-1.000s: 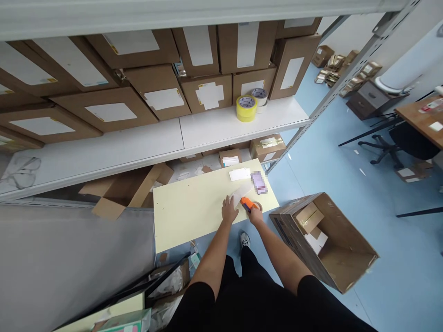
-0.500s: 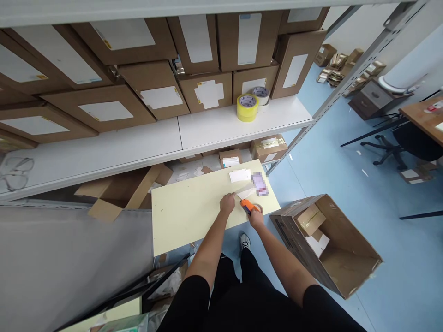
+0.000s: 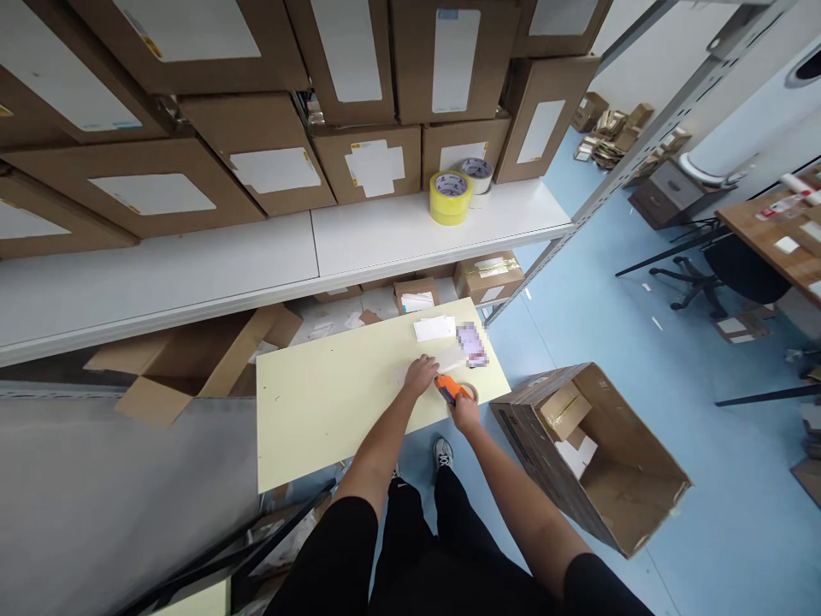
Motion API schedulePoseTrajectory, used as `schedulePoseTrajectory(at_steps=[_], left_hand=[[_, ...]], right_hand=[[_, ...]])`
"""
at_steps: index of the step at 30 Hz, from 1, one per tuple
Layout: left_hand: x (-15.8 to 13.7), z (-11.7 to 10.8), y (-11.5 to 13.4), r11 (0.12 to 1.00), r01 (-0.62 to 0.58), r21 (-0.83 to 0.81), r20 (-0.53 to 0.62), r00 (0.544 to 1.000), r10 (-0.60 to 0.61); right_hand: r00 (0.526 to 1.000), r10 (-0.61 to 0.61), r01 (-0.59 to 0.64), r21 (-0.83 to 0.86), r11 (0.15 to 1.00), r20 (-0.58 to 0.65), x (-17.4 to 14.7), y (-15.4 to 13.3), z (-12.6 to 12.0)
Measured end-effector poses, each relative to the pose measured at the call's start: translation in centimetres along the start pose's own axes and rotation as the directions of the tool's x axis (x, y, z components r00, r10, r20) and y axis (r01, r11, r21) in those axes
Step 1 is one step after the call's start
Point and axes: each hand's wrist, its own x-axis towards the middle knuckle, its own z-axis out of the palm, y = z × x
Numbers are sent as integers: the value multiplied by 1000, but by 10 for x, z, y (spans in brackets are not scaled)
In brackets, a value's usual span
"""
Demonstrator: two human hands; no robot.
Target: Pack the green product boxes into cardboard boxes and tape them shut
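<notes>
My left hand (image 3: pixel 421 375) rests low over the pale yellow tabletop (image 3: pixel 321 402), its fingers closed at a thin white slip (image 3: pixel 452 356). The slip lies partly under the fingers, and their grip is small in view. Close beside it, my right hand (image 3: pixel 465 412) is wrapped around an orange and dark-blue handheld tool (image 3: pixel 450 388), whose front points toward my left hand. A brown tape roll (image 3: pixel 473 393) shows at the tool's right side; whether it is attached, I cannot tell. Beyond the hands lie a stack of white slips (image 3: pixel 434 328) and a blurred purple item (image 3: pixel 473 345).
Behind the table, a white shelf (image 3: pixel 244 248) carries stacked cardboard boxes (image 3: pixel 365 162) and a yellow tape roll (image 3: pixel 450 198). An open carton (image 3: pixel 641 479) stands on the floor at right, with a small box and white paper inside. Another opened box (image 3: pixel 192 351) lies at left.
The camera view has shifted, so the table sits further left. My left hand has moved slightly right over the white slip, nearer the orange tool. My right hand still holds that tool.
</notes>
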Motion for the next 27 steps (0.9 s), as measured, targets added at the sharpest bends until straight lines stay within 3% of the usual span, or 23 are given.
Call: schedulePoseTrajectory(at_steps=[10, 13, 16, 18, 20, 22, 27], left_hand=[[4, -19, -10, 1000, -11, 8, -125, 992, 12], [6, -37, -18, 1000, 15, 0, -252, 968, -15], [14, -64, -30, 1000, 29, -9, -409, 912, -30], [24, -81, -40, 1000, 18, -5, -440, 898, -18], [38, -93, -48, 1000, -2, 2, -378, 926, 3], [50, -98, -53, 1000, -12, 20, -235, 972, 16], [51, -79, -52, 999, 14, 36, 36, 999, -16]], right_hand=[[1000, 7, -7, 16, 1000, -1, -1, 0, 0], [1000, 12, -12, 8, 1000, -3, 0, -1, 0], [1000, 26, -26, 1, 1000, 9, 0, -2, 0], [1000, 22, -22, 7, 1000, 12, 0, -2, 1], [1000, 15, -15, 19, 1000, 9, 1, -1, 4], [1000, 3, -3, 37, 999, -11, 3, 0, 9], [997, -10, 18, 110, 994, -70, 5, 2, 18]])
